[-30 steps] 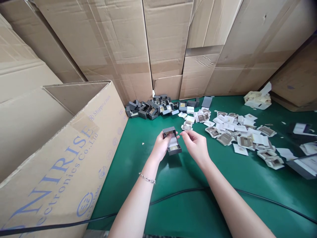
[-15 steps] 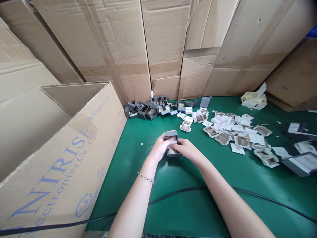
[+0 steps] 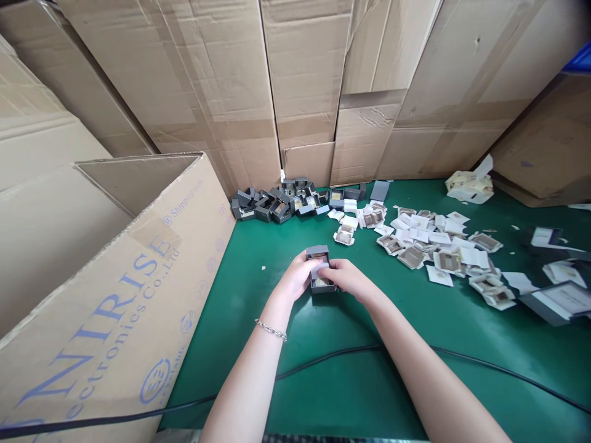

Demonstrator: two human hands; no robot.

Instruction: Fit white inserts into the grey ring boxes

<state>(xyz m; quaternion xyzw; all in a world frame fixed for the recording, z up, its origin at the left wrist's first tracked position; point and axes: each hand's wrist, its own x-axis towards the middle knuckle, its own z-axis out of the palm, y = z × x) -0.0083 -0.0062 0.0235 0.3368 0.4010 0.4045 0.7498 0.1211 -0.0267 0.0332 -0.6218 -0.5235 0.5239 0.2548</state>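
A black cable (image 3: 462,360) is crossing the green counter (image 3: 323,381) nearest the camera. Just beyond, the left hand (image 3: 295,282) and right hand (image 3: 353,280) are gripping an open grey box (image 3: 318,253) from both sides, fingers curled tight, just above mid-counter. Farther right, many white inserts (image 3: 429,246) are lying loose, so much apparently remains undone. A heap of boxes (image 3: 277,206) is sitting against the cardboard wall (image 3: 305,74).

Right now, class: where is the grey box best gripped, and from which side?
Grip the box by its base's side walls, from left and right, as the left hand and right hand do. Its lid stands open at the far edge, so the top likely gives no firm hold.
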